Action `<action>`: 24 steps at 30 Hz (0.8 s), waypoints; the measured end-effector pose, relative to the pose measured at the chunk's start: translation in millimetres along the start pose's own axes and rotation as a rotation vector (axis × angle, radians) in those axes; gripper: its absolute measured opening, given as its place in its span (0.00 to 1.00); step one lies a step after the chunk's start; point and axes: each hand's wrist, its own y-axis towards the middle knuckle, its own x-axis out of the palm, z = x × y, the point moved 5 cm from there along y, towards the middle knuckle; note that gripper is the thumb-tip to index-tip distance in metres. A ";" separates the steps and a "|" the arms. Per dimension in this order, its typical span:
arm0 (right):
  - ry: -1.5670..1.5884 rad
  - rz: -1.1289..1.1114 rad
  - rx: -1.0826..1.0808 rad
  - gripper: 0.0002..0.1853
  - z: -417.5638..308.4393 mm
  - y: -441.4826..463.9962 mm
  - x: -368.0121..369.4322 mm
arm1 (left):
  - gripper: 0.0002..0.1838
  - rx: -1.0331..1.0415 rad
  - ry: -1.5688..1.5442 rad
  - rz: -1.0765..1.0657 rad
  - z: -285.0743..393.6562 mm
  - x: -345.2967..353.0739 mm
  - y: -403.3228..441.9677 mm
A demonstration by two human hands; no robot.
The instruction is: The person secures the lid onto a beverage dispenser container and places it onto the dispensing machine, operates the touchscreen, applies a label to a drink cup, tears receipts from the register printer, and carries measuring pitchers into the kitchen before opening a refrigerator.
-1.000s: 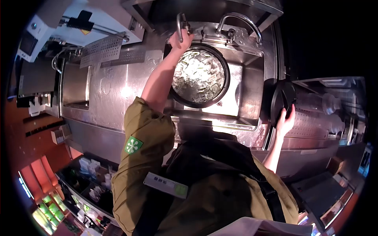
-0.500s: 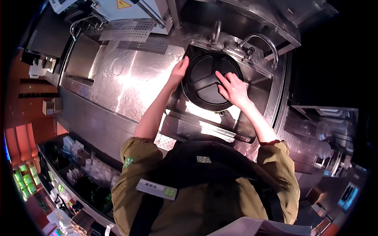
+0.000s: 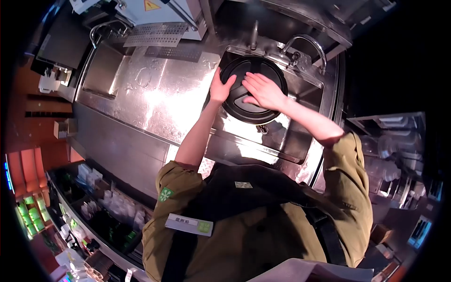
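Partly hiding the lid [image 3: 264, 67] near a faucet [image 3: 254, 35], right hand [image 3: 265, 92] lies flat; left hand [image 3: 221, 88], fingers spread.

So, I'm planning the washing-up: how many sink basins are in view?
2: the right basin, partly behind the black lid, and the left basin, across the counter. Others may be hidden.

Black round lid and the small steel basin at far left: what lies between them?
The head view shows wet, shiny steel counter between the small basin and the lid, plus the left hand at the lid's edge.
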 end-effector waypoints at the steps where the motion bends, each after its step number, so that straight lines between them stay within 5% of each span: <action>1: -0.011 -0.177 0.026 0.26 0.1 16.0 0.4 | 0.38 -0.046 -0.068 -0.026 0.7 -1.3 0.5; 2: -0.015 -0.365 0.056 0.24 -0.4 27.3 2.2 | 0.37 -0.104 -0.139 -0.057 -1.3 0.7 -2.4; 4: -0.146 -0.271 0.060 0.25 4.8 35.8 10.4 | 0.31 -0.152 -0.416 -0.081 -3.8 1.8 -2.8; 9: -0.120 -0.195 0.151 0.27 2.5 35.8 15.8 | 0.26 -0.163 -0.414 -0.004 -0.9 -0.3 -17.3; 13: -0.168 0.183 0.058 0.24 -3.0 16.9 10.0 | 0.26 -0.155 -0.283 0.057 -2.5 -1.8 -31.1; 20: -0.170 -0.163 0.193 0.21 -4.3 24.5 21.2 | 0.23 -0.305 -0.354 0.085 -26.0 3.5 -38.2; 24: 0.000 0.022 0.296 0.21 0.9 16.7 6.4 | 0.21 -0.137 -0.325 0.144 -5.2 -1.5 -44.9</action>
